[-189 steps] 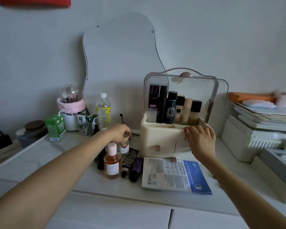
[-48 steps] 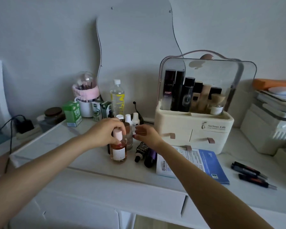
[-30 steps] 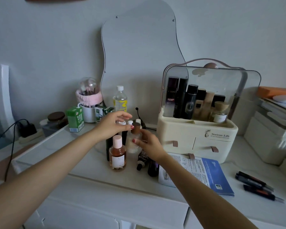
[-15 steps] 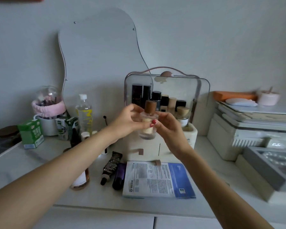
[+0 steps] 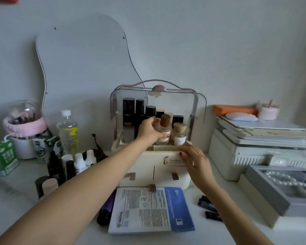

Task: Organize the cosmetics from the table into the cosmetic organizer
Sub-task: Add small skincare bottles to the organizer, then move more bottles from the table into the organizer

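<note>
A cream cosmetic organizer [image 5: 143, 171] with a raised clear lid stands in the middle of the table. Its top tray holds several tall dark and beige bottles. My left hand [image 5: 149, 130] grips a clear glass bottle with a brown cap [image 5: 164, 128], held upright inside the tray beside a small jar with a wooden top [image 5: 179, 134]. My right hand [image 5: 195, 160] rests flat with fingers spread on the organizer's front right edge and holds nothing. Several small bottles [image 5: 79, 164] stand on the table to the left, and a purple tube [image 5: 105, 210] lies in front.
A blue and white sheet-mask packet [image 5: 149, 210] lies in front of the organizer, with dark lipstick tubes [image 5: 209, 208] to its right. A water bottle [image 5: 67, 132], green cartons [image 5: 3, 157] and a brush cup stand at left. Stacked boxes and a grey jewellery tray [image 5: 284, 188] fill the right.
My left hand has carried the brown-capped bottle forward from mid-air into the organizer's top tray. My right hand has let go of it and dropped onto the organizer's front edge.
</note>
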